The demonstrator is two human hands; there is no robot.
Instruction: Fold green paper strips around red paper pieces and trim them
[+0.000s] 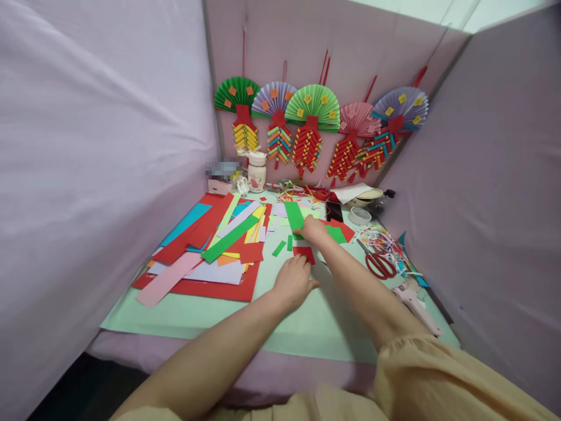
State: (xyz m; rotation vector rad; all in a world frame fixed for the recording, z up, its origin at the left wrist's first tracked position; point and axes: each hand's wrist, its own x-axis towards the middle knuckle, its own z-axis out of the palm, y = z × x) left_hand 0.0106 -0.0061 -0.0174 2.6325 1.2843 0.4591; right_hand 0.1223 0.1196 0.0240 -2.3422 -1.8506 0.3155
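Observation:
My left hand (pixel 294 282) rests on the table with its thumb apart and its fingertips on a small red paper piece (pixel 305 254). Just beyond it, my right hand (pixel 315 230) has its fingers closed at the lower right edge of a green paper strip (pixel 294 215). Two small green paper scraps (pixel 279 248) lie left of the red piece. To the right of my right hand are a green paper piece (pixel 336 235) and some red paper (pixel 344 227). A metal tool, partly hidden by my right forearm, shows near the red piece.
Stacked coloured papers and strips (pixel 219 272) cover the table's left side. Red-handled scissors (pixel 380 265), a glue gun (pixel 418 307), a tape roll (pixel 360 216) and tangled strips (pixel 385 245) lie at right. A jar (pixel 256 172) stands behind; paper fan ornaments (pixel 312 108) hang on the back wall.

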